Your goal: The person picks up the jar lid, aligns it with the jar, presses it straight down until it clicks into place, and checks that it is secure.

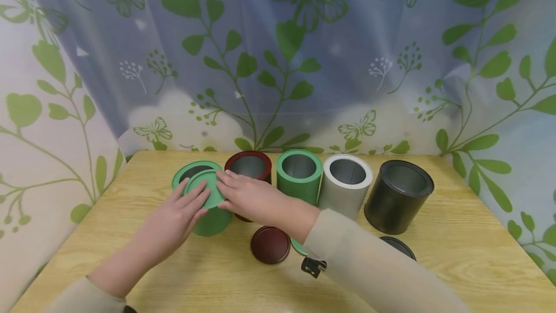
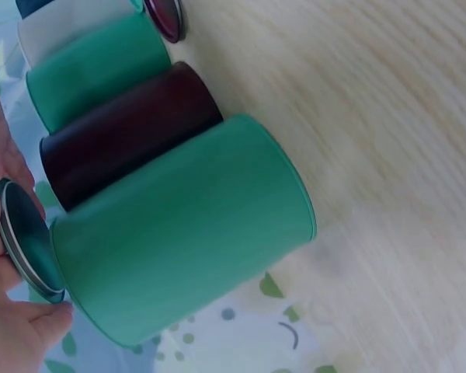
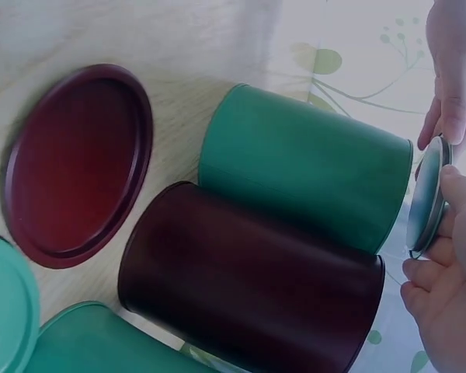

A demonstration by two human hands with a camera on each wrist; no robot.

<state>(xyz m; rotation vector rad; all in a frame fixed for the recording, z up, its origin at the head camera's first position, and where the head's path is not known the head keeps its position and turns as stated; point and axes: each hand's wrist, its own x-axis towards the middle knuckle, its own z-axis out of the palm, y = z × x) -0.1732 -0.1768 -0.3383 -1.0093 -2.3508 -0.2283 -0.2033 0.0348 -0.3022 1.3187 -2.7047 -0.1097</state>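
Both hands hold a round green lid (image 1: pixel 214 192) at the mouth of the leftmost green can (image 1: pixel 212 222). My left hand (image 1: pixel 171 221) grips the lid's left edge, and my right hand (image 1: pixel 256 199) has its right edge. Tilted, the lid (image 2: pixel 29 241) covers the front of the opening; the dark inside shows behind it. In the right wrist view the lid (image 3: pixel 427 198) stands at an angle to the rim of the upright can (image 3: pixel 307 163), not seated on it. Right beside that can is an open dark red can (image 1: pixel 249 164), partly hidden by my right hand.
Rightward in the row stand another green can (image 1: pixel 299 182), a white can (image 1: pixel 347 192) and a black can (image 1: pixel 397 202), all open. In front lie a dark red lid (image 1: pixel 270 244), a green lid (image 3: pixel 4 303) and a black lid (image 1: pixel 397 247). A patterned curtain hangs behind the wooden table (image 1: pixel 208 279).
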